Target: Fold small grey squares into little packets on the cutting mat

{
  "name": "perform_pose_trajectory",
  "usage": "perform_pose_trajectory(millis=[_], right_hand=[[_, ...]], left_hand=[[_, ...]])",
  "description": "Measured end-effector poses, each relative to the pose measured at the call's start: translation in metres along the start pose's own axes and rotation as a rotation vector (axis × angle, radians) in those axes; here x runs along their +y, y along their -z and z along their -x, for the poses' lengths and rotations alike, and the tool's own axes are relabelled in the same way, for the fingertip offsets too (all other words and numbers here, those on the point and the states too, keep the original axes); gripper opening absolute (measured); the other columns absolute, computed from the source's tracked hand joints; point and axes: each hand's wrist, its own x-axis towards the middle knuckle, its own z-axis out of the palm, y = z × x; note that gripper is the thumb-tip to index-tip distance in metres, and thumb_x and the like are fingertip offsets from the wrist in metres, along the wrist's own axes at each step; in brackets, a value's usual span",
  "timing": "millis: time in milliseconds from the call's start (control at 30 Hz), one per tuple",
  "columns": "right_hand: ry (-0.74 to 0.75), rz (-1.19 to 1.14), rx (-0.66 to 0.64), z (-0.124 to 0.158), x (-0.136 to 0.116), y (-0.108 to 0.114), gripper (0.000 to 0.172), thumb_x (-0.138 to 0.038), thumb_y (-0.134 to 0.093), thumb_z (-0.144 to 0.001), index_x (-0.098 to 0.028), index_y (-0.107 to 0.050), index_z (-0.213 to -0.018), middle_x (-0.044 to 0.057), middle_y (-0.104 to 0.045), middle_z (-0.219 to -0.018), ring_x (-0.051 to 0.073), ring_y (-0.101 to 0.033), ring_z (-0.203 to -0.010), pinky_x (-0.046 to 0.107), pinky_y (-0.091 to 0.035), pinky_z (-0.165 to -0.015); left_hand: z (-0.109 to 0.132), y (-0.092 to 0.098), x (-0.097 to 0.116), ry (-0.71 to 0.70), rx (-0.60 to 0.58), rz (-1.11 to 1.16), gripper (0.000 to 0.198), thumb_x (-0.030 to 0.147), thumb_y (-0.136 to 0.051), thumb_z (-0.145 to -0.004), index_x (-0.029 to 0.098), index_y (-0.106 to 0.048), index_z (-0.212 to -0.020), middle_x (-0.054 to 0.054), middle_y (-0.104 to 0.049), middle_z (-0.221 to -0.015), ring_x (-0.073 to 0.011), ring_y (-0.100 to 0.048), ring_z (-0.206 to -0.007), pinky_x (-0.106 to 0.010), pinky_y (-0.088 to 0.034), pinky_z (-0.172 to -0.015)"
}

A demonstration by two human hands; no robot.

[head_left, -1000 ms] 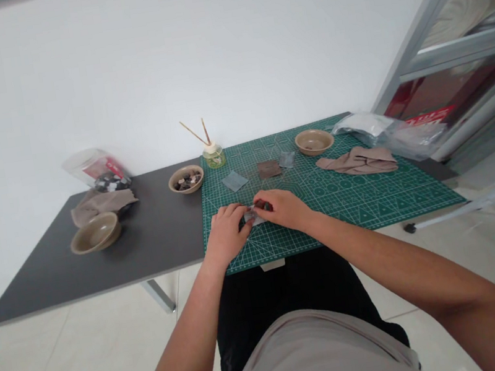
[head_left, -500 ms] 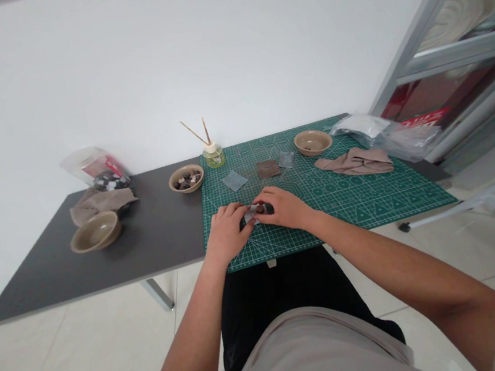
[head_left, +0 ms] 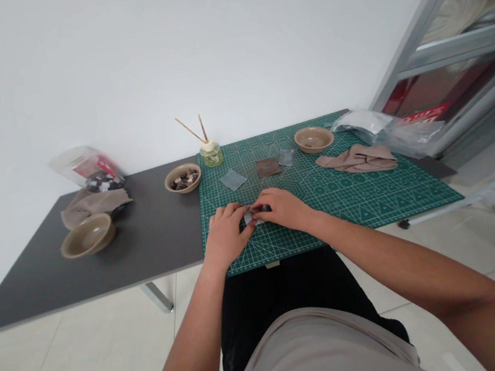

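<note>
Near the front of the green cutting mat (head_left: 352,194), my left hand (head_left: 227,232) and my right hand (head_left: 283,208) meet over a small greyish wrapper (head_left: 249,217). The fingertips of both hands are closed on it from opposite sides. Something small and brown shows between the fingers, mostly hidden by them. Beyond my hands lie a pale blue-grey square (head_left: 233,179), a brown square (head_left: 268,167) and a smaller blue-grey square (head_left: 286,157), all flat on the mat.
A bowl of small brown and pale pieces (head_left: 183,179) stands left of a reed diffuser (head_left: 211,152). Another bowl (head_left: 314,139), a brown cloth (head_left: 358,159) and a clear plastic bag (head_left: 389,128) are on the right. Far left are a tan bowl (head_left: 89,235), cloth (head_left: 91,205) and pouch (head_left: 87,167).
My right fingers have drawn in over the wrapper, and less of the dark brown piece shows. The left hand stays nearly in place. The view has shifted slightly.
</note>
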Motion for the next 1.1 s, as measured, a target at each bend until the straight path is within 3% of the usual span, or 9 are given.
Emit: perform_pose_trajectory(millis=[733,933,1100], right_hand=[[-0.025,0.024,0.038,-0.001,-0.001,0.001,0.014,-0.032,-0.071,-0.085,-0.019,-0.075,-0.087,0.005,-0.067,-0.088,0.021,-0.057,-0.091,0.034,-0.042,-0.082],[0.02,-0.01,-0.021,0.006,0.0,0.003,0.016,-0.033,-0.072,-0.084,-0.02,-0.075,-0.094,0.004,-0.066,-0.088,0.02,-0.057,-0.09,0.033,-0.043,-0.082],[-0.027,-0.045,-0.012,0.006,0.007,0.008,0.015,-0.031,-0.073,-0.083,-0.019,-0.072,-0.092,0.003,-0.067,-0.089,0.02,-0.058,-0.09,0.033,-0.042,-0.081]], left_hand=[[0.001,0.001,0.0,0.013,-0.008,0.021,0.036,0.042,-0.055,-0.092,0.027,-0.062,-0.124,-0.006,-0.061,-0.124,-0.0265,-0.051,-0.11,-0.043,-0.043,-0.09],[0.001,0.001,0.0,0.011,-0.018,0.02,0.039,0.046,-0.054,-0.091,0.026,-0.062,-0.124,-0.006,-0.062,-0.123,-0.0261,-0.052,-0.108,-0.043,-0.043,-0.091],[0.0,0.002,0.0,0.01,-0.021,0.017,0.039,0.045,-0.057,-0.09,0.026,-0.062,-0.124,-0.005,-0.062,-0.124,-0.0255,-0.052,-0.109,-0.042,-0.042,-0.092]])
